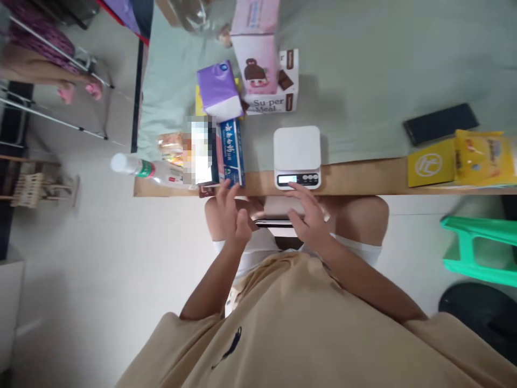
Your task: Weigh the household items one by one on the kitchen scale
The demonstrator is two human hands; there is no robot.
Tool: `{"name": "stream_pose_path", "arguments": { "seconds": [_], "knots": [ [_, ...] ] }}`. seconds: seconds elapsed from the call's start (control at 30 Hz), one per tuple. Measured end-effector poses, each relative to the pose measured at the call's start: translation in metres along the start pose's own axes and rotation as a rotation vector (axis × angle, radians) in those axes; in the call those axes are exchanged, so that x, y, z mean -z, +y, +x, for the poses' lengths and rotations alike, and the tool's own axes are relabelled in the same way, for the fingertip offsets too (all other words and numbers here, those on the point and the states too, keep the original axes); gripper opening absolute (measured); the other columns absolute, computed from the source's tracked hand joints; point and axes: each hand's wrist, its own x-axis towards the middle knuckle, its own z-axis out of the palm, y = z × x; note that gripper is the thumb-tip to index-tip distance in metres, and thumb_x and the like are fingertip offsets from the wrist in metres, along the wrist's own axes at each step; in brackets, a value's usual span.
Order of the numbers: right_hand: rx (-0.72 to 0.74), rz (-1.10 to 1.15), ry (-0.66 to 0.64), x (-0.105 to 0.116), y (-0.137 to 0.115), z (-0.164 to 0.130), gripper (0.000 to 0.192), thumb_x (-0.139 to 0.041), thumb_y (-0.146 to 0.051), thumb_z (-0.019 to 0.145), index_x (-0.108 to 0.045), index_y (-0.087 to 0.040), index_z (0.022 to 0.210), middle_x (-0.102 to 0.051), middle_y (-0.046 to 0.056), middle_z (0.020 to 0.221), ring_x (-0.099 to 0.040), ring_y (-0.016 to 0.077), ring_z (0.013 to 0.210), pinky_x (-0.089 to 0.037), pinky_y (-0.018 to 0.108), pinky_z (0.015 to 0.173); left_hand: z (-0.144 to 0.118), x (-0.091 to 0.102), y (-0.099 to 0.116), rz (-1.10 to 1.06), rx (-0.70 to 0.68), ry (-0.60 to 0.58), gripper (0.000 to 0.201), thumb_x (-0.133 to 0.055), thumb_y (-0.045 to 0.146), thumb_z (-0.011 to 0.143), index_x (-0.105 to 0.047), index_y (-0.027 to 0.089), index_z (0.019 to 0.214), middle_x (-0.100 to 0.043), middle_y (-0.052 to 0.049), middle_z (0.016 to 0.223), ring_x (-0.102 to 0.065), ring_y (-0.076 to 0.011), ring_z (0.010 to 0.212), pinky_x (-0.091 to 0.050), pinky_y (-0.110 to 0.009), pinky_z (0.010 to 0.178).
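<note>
A white digital kitchen scale (pixel 297 148) lies at the table's front edge, its small display lit and its platform bare. My right hand (pixel 311 221) is just in front of it, fingers apart, a fingertip at the lower edge of the display; whether it touches cannot be told. My left hand (pixel 234 215) hovers by the table edge with fingers spread and holds nothing. Nearest to it is a blue toothpaste box (pixel 231 151). Left of that box stands a bright screen (pixel 202 153), partly blurred out. A thin, pale flat object (pixel 278 223) with a dark edge rests at my lap.
Behind are a purple tissue pack (pixel 220 89), a pink box (pixel 256 54) and a white "Su-per Meal" box (pixel 269 104). A bottle (pixel 151 170) overhangs the left corner. Yellow packets (pixel 484 159) and a dark phone (pixel 440 124) lie right. A green stool (pixel 480 248) stands beside me.
</note>
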Motion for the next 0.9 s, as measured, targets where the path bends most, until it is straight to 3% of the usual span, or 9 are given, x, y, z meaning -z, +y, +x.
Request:
{"name": "stream_pose_path", "arguments": {
  "seconds": [0.1, 0.17, 0.27, 0.37, 0.47, 0.6, 0.7, 0.9],
  "knots": [
    [0.032, 0.038, -0.151, -0.053, -0.018, 0.021, 0.04, -0.053, -0.026, 0.092, -0.061, -0.024, 0.131, -0.062, 0.013, 0.151, -0.059, 0.0287, 0.142, -0.049, 0.056, 0.123, 0.005, 0.034, -0.033, 0.058, 0.097, 0.16, 0.071, -0.027, 0.069, 0.101, -0.052, 0.024, 0.148, -0.045, -0.013, 0.157, -0.04, -0.0297, 0.154, -0.03, -0.049, 0.132],
    [0.021, 0.058, -0.234, -0.084, -0.029, 0.037, 0.048, -0.051, -0.027, 0.092, -0.056, -0.023, 0.139, -0.058, 0.012, 0.156, -0.055, 0.0272, 0.147, -0.046, 0.053, 0.127, 0.01, 0.048, -0.054, 0.037, 0.171, 0.206, 0.078, -0.03, 0.075, 0.097, -0.048, 0.022, 0.151, -0.041, -0.014, 0.161, -0.035, -0.0309, 0.158, -0.027, -0.049, 0.134],
    [-0.03, 0.095, -0.311, -0.121, -0.041, 0.059, 0.061, -0.048, -0.031, 0.094, -0.043, -0.019, 0.153, -0.047, 0.012, 0.165, -0.044, 0.0257, 0.156, -0.04, 0.05, 0.132, 0.02, 0.055, -0.076, -0.055, 0.237, 0.163, 0.08, -0.034, 0.076, 0.095, -0.041, 0.025, 0.156, -0.036, -0.013, 0.168, -0.032, -0.0303, 0.161, -0.026, -0.048, 0.135],
    [-0.065, 0.126, -0.364, -0.145, -0.047, 0.076, 0.074, -0.05, -0.04, 0.095, -0.028, -0.016, 0.163, -0.033, 0.012, 0.173, -0.03, 0.0265, 0.164, -0.03, 0.052, 0.137, 0.028, 0.051, -0.084, -0.186, 0.278, 0.084, 0.085, -0.037, 0.079, 0.093, -0.034, 0.026, 0.16, -0.033, -0.011, 0.171, -0.032, -0.0294, 0.162, -0.03, -0.045, 0.134],
    [-0.089, 0.127, -0.418, -0.154, -0.048, 0.084, 0.081, -0.053, -0.047, 0.095, -0.024, -0.021, 0.166, -0.023, 0.009, 0.178, -0.016, 0.0279, 0.168, -0.019, 0.056, 0.139, 0.03, 0.045, -0.084, -0.279, 0.287, 0.005, 0.085, -0.035, 0.078, 0.095, -0.029, 0.028, 0.163, -0.034, -0.009, 0.172, -0.032, -0.0275, 0.163, -0.032, -0.044, 0.134],
    [-0.109, 0.158, -0.434, -0.156, -0.048, 0.082, 0.073, -0.051, -0.05, 0.097, -0.03, -0.032, 0.165, -0.021, 0.001, 0.178, -0.012, 0.0276, 0.169, -0.01, 0.062, 0.138, 0.026, 0.043, -0.082, -0.177, 0.319, -0.033, 0.076, -0.026, 0.074, 0.1, -0.038, 0.03, 0.16, -0.042, -0.006, 0.17, -0.035, -0.0248, 0.162, -0.022, -0.044, 0.138],
    [-0.087, 0.21, -0.427, -0.155, -0.048, 0.076, 0.069, -0.05, -0.05, 0.098, -0.033, -0.033, 0.163, -0.024, -0.001, 0.177, -0.013, 0.0257, 0.169, -0.011, 0.06, 0.139, 0.025, 0.044, -0.072, -0.089, 0.322, -0.02, 0.076, -0.026, 0.075, 0.1, -0.045, 0.029, 0.158, -0.047, -0.006, 0.166, -0.036, -0.0243, 0.162, -0.017, -0.043, 0.139],
    [-0.078, 0.372, -0.426, -0.138, -0.051, 0.06, 0.071, -0.041, -0.049, 0.099, -0.029, -0.028, 0.166, -0.028, -0.001, 0.176, -0.014, 0.0209, 0.169, -0.014, 0.05, 0.141, 0.026, 0.044, -0.029, -0.057, 0.166, -0.048, 0.07, -0.026, 0.066, 0.104, -0.044, 0.028, 0.159, -0.035, -0.005, 0.174, -0.03, -0.026, 0.165, -0.026, -0.043, 0.137]
  ]
}}
